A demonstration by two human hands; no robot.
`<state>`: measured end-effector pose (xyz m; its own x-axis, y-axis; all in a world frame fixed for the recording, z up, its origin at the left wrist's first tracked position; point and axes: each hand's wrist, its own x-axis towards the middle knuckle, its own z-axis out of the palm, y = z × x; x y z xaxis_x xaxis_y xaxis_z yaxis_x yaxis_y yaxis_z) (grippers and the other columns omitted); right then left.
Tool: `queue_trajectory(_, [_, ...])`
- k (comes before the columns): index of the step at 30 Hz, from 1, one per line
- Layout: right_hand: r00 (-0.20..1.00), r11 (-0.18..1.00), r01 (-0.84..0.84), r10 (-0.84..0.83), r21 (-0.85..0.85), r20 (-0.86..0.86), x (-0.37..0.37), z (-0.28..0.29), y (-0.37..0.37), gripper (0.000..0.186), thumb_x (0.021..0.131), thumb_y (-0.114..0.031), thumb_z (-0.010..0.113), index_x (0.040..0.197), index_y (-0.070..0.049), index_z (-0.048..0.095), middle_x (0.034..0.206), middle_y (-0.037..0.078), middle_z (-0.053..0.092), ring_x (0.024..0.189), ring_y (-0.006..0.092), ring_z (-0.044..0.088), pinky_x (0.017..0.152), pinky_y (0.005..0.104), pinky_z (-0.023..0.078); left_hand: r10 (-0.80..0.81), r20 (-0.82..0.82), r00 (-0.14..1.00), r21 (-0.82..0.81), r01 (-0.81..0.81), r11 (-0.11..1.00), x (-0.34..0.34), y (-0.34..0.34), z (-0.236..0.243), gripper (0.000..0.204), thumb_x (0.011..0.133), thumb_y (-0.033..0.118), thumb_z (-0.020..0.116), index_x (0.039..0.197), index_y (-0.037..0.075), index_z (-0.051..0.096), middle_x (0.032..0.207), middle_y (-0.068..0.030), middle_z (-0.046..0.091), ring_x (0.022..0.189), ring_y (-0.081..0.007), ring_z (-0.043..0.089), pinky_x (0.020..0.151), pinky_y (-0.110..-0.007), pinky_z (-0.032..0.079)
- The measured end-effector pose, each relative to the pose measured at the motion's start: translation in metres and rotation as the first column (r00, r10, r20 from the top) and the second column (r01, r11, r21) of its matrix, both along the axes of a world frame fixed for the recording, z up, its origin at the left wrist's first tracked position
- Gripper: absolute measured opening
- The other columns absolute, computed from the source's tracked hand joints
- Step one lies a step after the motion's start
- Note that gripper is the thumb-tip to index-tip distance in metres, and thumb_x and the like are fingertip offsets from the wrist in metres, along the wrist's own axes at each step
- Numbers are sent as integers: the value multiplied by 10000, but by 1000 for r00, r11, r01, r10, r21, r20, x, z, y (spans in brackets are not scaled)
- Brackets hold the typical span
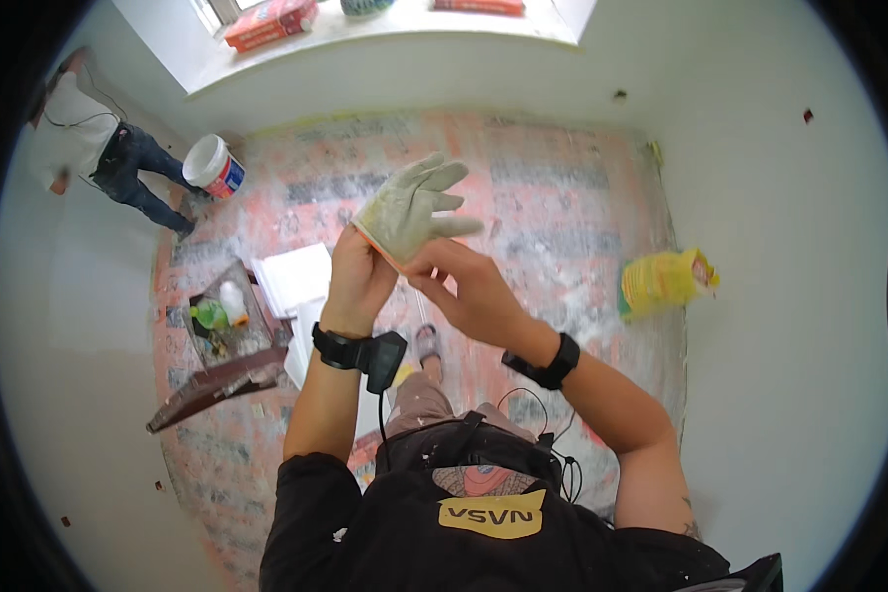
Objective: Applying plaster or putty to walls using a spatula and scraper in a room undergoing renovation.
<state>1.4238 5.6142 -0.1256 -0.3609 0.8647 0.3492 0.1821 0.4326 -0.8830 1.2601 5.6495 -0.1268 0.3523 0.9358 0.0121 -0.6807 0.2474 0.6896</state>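
Note:
A pale, grey-white glove with an orange-edged cuff [410, 202] is held up in front of me, its fingers spread toward the upper right. My left hand [361, 276] is partly inside the cuff, so its fingertips are hidden; a black strapped device sits on that wrist. My right hand [469, 286] pinches the cuff with thumb and index finger, and a black band is round its wrist.
Another person [109, 143] stands upper left beside a white bucket [204, 163]. Left are a grimy tray with bottles [227, 311], white boards [286, 266] and a dark slab [197, 395]. A yellow sack [656, 284] lies right; red packages [266, 25] sit on the windowsill.

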Motion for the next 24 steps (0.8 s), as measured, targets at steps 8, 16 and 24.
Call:
queue_trajectory(8, [997,968,7,-27,252,76,-66,39,143,87,861,2,687,944,-18,673,917,111,667,875,277,662,753,349,529,333,-144,932,167,-308,936,-61,144,14,411,1013,103,469,1402,-29,476,1362,-132,572,1194,-212,588,1010,-347,489])
queue_trajectory(16, [993,974,113,-117,-195,-8,-91,17,316,96,930,-52,590,962,-16,673,803,92,689,762,180,669,721,311,520,630,-761,-155,616,130,777,-88,238,-11,236,850,51,620,1083,12,626,971,-217,675,909,-421,645,753,-461,536])
queue_trajectory(24, [954,990,-24,-18,136,300,-89,-33,503,93,885,-159,607,914,-88,660,858,169,628,794,379,642,700,471,521,523,-851,52,495,-250,832,-65,391,-4,72,891,-24,588,946,22,601,933,-149,715,837,-302,711,721,-356,550])
